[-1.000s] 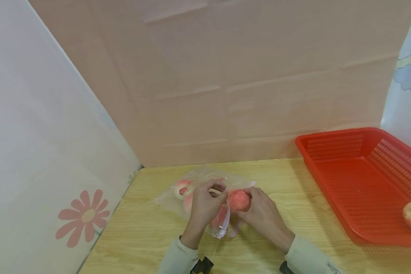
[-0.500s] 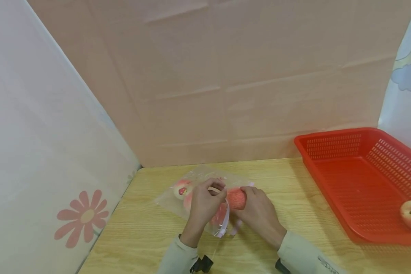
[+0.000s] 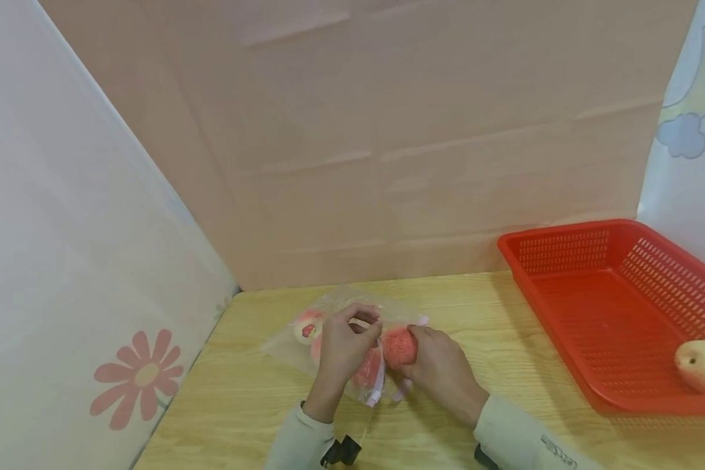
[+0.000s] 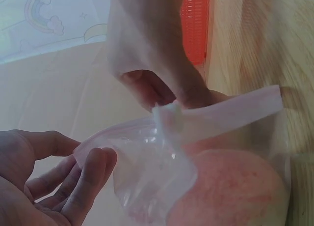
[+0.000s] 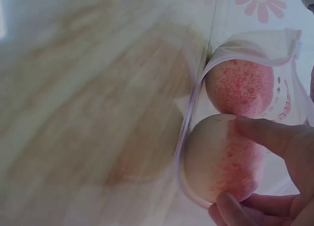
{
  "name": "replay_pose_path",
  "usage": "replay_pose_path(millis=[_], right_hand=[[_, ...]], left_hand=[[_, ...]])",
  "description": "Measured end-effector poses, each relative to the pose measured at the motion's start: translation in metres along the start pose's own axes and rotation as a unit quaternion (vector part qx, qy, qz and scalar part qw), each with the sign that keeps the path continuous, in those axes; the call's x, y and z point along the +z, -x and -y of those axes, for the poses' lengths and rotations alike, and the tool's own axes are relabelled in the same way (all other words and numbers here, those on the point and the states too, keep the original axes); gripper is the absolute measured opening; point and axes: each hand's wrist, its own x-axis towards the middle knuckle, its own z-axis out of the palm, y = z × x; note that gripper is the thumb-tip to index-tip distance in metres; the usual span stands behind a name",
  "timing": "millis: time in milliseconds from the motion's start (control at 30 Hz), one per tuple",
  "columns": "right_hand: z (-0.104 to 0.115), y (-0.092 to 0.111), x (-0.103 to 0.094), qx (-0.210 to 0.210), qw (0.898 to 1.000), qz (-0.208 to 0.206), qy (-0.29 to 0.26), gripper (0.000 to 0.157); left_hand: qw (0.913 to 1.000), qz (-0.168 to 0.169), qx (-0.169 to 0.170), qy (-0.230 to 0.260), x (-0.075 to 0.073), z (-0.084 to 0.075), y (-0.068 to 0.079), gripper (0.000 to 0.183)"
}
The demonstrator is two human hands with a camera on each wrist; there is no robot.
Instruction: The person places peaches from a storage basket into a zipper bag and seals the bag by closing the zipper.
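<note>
A clear zip bag [image 3: 373,391] with a pale pink zip strip [image 4: 235,113] lies on the wooden table, several peaches inside. My left hand [image 3: 346,346] pinches the edge of its mouth between thumb and fingers, lifting that side. With my right hand [image 3: 446,369] I grip a pink-and-cream peach [image 5: 221,157] at the bag's mouth, my fingers and thumb round it. In the right wrist view, another peach [image 5: 240,86] sits just beyond it inside the bag. A peach with a red sticker [image 3: 307,328] shows at the bag's left.
A red plastic basket [image 3: 534,326] stands on the right of the table, with one peach [image 3: 702,365] in its near right part. The table [image 3: 223,398] meets a beige back wall [image 3: 305,196] and a pale left wall with a printed flower [image 3: 143,372].
My right hand has moved left with the peach, bringing it closer into the bag's mouth. The left hand keeps its pinch on the edge. The head view has turned slightly right.
</note>
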Motion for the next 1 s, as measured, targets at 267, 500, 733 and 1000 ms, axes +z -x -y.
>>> replay_pose_path(millis=[267, 500, 733, 1000], right_hand=[[0.002, -0.008, 0.0, 0.016, 1.0, -0.008, 0.0, 0.058], [0.005, -0.008, 0.003, -0.001, 0.999, 0.028, 0.024, 0.06], [0.006, -0.009, 0.005, 0.004, 1.0, 0.019, -0.005, 0.055], [0.009, -0.013, 0.009, 0.01, 0.999, 0.024, -0.042, 0.044]], left_hand=[[0.9991, 0.023, 0.023, -0.026, -0.007, -0.001, -0.001, 0.008], [0.9983, 0.026, 0.025, -0.045, -0.008, -0.002, -0.003, 0.009], [0.9983, 0.027, 0.027, -0.044, -0.007, 0.0, -0.003, 0.007], [0.9988, 0.024, 0.02, -0.037, -0.009, 0.001, -0.003, 0.009]])
